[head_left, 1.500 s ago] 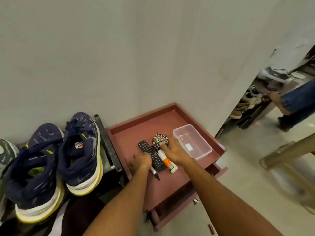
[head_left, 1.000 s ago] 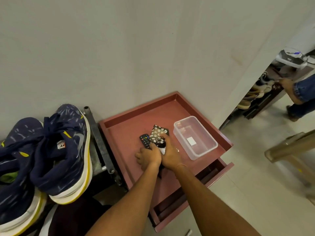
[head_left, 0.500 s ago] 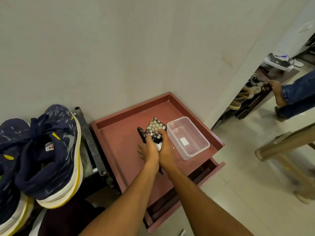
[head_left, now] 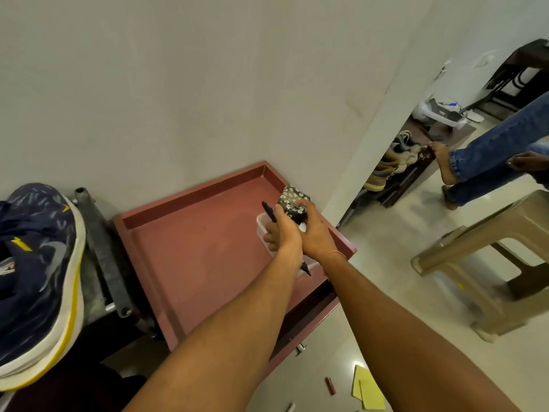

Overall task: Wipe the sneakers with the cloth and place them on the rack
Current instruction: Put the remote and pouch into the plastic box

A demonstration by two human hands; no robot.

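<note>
The left grip is curling its fingers round a black remote, whose upper end is sticking out above the knuckles. The right grip is pressing against the left one, side by side. It is holding a dark pouch printed with small white flowers, with its fingers wrapped round the lower part. A white rounded cap is showing between the two grips; what it belongs to cannot be told. The tip of a black marker is protruding below the wrists; which grip is carrying it cannot be told.

Both grips are hovering over the right part of a red worktop with a raised rim. A clear plastic box is sitting on that worktop, mostly hidden behind the grips. Under the worktop a drawer is standing partly open, with a metal knob on its front.

To the left of the worktop, well apart from both grips, a navy sneaker with a white and yellow sole is lying on the metal rack. It is tilted so that its sole edge is facing the worktop.

On the floor near the drawer, yellow paper sheets and a small red item are lying. To the right a beige plastic stool is standing. Beyond it, another person's legs in blue jeans are showing. One bare foot is just beside a low shoe shelf carrying several shoes.
</note>
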